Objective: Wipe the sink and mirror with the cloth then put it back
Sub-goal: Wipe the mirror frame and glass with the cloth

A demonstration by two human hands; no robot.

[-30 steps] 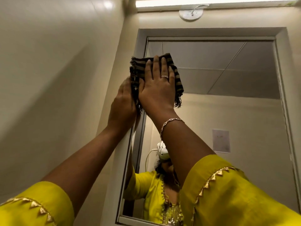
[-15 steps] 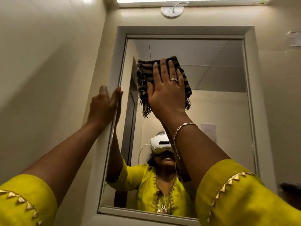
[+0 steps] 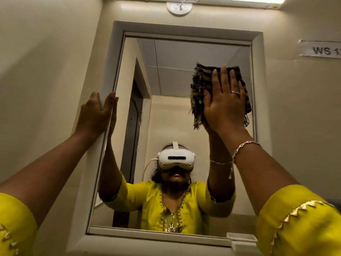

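Right hand: lying flat and open against the cloth, fingers stretched upward and close together, palm pressing the cloth to the glass; not curled around anything.
Cloth: a dark brown and tan striped cloth with frayed fringe, folded into a thick pad, sitting between the right palm and the mirror glass. It is showing past the hand on the left side, above the fingertips and a little on the right edge; its fringe is hanging below the heel of the hand.
Cloth's place on the mirror: upper right part of the glass, near the right side of the frame and below the top edge.
Mirror: a rectangular wall mirror in a pale frame, reflecting the person in a yellow top with a white headset, both arms raised.
Left hand: resting open on the left side of the frame, fingers together and pointing up, fingertips reaching onto the inner edge by the glass; gripping nothing and well apart from the cloth.
Ring: sitting on a finger of the right hand.
Bracelet: a silver chain circling the right wrist.
Sleeves: yellow with gold triangle trim, showing at both lower corners.
Wall label: a white strip reading "WS 1", cut off by the picture edge, to the right of the mirror.
Light fitting: mounted above the mirror, under a bright tube light.
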